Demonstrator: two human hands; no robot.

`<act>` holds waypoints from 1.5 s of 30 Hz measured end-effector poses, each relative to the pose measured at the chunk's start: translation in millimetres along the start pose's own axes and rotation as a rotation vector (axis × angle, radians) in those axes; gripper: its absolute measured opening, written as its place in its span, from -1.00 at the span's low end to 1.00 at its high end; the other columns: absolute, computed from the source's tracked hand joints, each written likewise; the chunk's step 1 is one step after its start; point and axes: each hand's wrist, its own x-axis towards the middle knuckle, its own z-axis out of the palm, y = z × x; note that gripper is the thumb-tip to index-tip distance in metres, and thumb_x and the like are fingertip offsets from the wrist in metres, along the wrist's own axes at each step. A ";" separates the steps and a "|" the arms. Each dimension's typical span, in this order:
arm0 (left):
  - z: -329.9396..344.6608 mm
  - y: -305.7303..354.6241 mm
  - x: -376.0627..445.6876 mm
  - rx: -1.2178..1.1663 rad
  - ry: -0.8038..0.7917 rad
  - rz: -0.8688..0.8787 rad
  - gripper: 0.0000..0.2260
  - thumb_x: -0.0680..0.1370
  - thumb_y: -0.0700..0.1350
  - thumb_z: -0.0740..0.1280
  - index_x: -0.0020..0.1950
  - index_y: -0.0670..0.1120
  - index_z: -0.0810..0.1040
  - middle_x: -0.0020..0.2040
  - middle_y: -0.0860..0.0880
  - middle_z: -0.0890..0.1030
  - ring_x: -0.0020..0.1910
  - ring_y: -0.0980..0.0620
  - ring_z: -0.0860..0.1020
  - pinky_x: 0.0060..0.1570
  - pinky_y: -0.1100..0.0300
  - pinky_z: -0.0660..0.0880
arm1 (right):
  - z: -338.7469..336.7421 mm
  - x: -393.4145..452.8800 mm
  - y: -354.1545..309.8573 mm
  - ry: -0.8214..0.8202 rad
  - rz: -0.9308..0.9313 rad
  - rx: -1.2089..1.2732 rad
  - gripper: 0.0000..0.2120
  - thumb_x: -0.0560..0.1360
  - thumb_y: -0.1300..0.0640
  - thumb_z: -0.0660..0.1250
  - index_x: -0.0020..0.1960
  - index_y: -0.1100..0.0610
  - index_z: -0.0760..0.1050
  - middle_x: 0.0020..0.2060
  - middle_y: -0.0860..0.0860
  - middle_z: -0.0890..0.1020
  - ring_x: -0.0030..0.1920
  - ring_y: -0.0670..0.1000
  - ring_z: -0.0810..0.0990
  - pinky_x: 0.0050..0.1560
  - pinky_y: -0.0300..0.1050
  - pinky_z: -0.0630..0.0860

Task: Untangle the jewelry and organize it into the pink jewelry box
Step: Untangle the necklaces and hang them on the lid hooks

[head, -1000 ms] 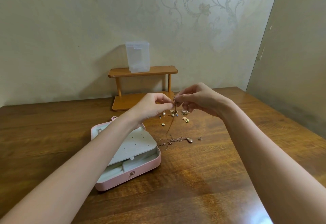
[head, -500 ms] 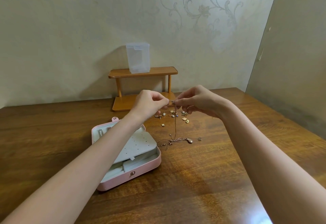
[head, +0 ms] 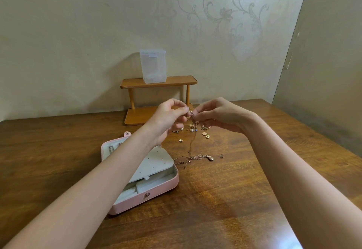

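Hands raised above table (head: 225, 205), beyond pink jewelry box (head: 156, 192). Left hand (head: 166, 119) and right hand (head: 219, 114) each pinch top of chain (head: 193, 140) with curled fingertips; chain hangs to tangled heap beside box's right edge. Loose earrings (head: 195, 128) beyond box.

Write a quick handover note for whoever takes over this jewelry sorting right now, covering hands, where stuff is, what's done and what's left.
Left hand and right hand: both pinch the top of a tangled chain above the table; its lower end lies bunched there with a pendant.
Loose small pieces are scattered behind the chain.
Pink jewelry box lies open on the left; something silvery hangs in its lid, too small to identify.
Left: free the chain, then put it and the loose pieces in the box.
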 end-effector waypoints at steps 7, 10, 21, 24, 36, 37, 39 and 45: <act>0.9 -0.5 1.6 0.184 -0.038 0.115 -0.92 0.60 -0.20 0.22 -0.06 -0.04 0.39 -0.27 -0.02 0.47 -0.36 0.13 0.40 -0.51 0.36 0.30 | 2.1 2.3 5.7 -0.031 0.006 0.125 -0.94 0.48 0.35 0.32 -0.08 0.24 0.55 -0.25 0.05 0.61 -0.28 -0.09 0.56 -0.22 -0.31 0.53; -0.7 -2.4 2.0 0.216 -0.034 0.139 -0.95 0.61 -0.16 0.20 -0.03 -0.02 0.38 -0.25 -0.03 0.44 -0.30 0.12 0.37 -0.48 0.36 0.32 | 0.2 0.4 5.9 -0.040 0.015 0.123 -0.93 0.48 0.34 0.32 -0.07 0.25 0.57 -0.26 0.03 0.62 -0.27 -0.09 0.55 -0.23 -0.32 0.54; -2.6 -5.6 1.7 -0.096 -0.022 0.001 -0.94 0.57 -0.23 0.27 -0.08 -0.09 0.47 -0.17 -0.03 0.56 -0.18 0.10 0.56 -0.35 0.31 0.47 | -1.7 0.0 5.9 0.060 -0.019 0.181 -0.90 0.46 0.37 0.32 -0.12 0.22 0.58 -0.23 0.08 0.61 -0.24 -0.05 0.55 -0.14 -0.25 0.51; -2.3 -5.3 1.9 -0.090 -0.021 -0.014 -0.93 0.57 -0.21 0.27 -0.08 -0.07 0.47 -0.16 -0.02 0.59 -0.18 0.11 0.58 -0.37 0.31 0.47 | -1.7 -1.1 2.7 0.037 -0.023 0.177 -0.91 0.45 0.38 0.34 -0.12 0.22 0.56 -0.24 0.05 0.62 -0.24 -0.06 0.57 -0.16 -0.26 0.54; -4.9 -4.6 -0.6 -0.056 -0.055 -0.060 -0.82 0.57 -0.30 0.22 -0.03 -0.09 0.58 -0.23 -0.03 0.59 -0.24 0.11 0.53 -0.34 0.34 0.46 | 0.9 -4.8 -5.1 0.108 -0.081 0.061 -0.92 0.44 0.40 0.34 -0.14 0.25 0.56 -0.29 0.05 0.59 -0.33 -0.10 0.53 -0.29 -0.30 0.48; -6.0 -4.8 -0.9 -0.050 -0.057 -0.061 -0.84 0.57 -0.30 0.24 -0.03 -0.11 0.58 -0.23 -0.04 0.60 -0.24 0.11 0.54 -0.33 0.33 0.47 | 1.1 -5.0 -5.4 0.126 -0.080 0.054 -0.93 0.44 0.39 0.35 -0.14 0.26 0.56 -0.30 0.05 0.59 -0.34 -0.09 0.51 -0.30 -0.31 0.48; -7.5 -5.3 -1.4 -0.032 -0.065 -0.055 -0.88 0.54 -0.28 0.29 0.00 -0.12 0.58 -0.18 -0.05 0.62 -0.19 0.10 0.56 -0.30 0.32 0.48 | 2.4 -5.3 -6.4 0.145 -0.082 0.061 -0.93 0.44 0.39 0.35 -0.16 0.26 0.56 -0.33 0.03 0.58 -0.34 -0.09 0.49 -0.31 -0.32 0.47; -4.6 -6.8 -1.1 0.029 0.000 -0.004 -0.95 0.48 -0.21 0.39 -0.09 -0.10 0.60 -0.22 0.02 0.63 -0.28 0.18 0.60 -0.34 0.34 0.46 | 6.6 -6.2 -7.3 0.130 -0.088 0.057 -0.95 0.44 0.38 0.35 -0.14 0.27 0.55 -0.30 0.04 0.57 -0.32 -0.09 0.50 -0.29 -0.31 0.46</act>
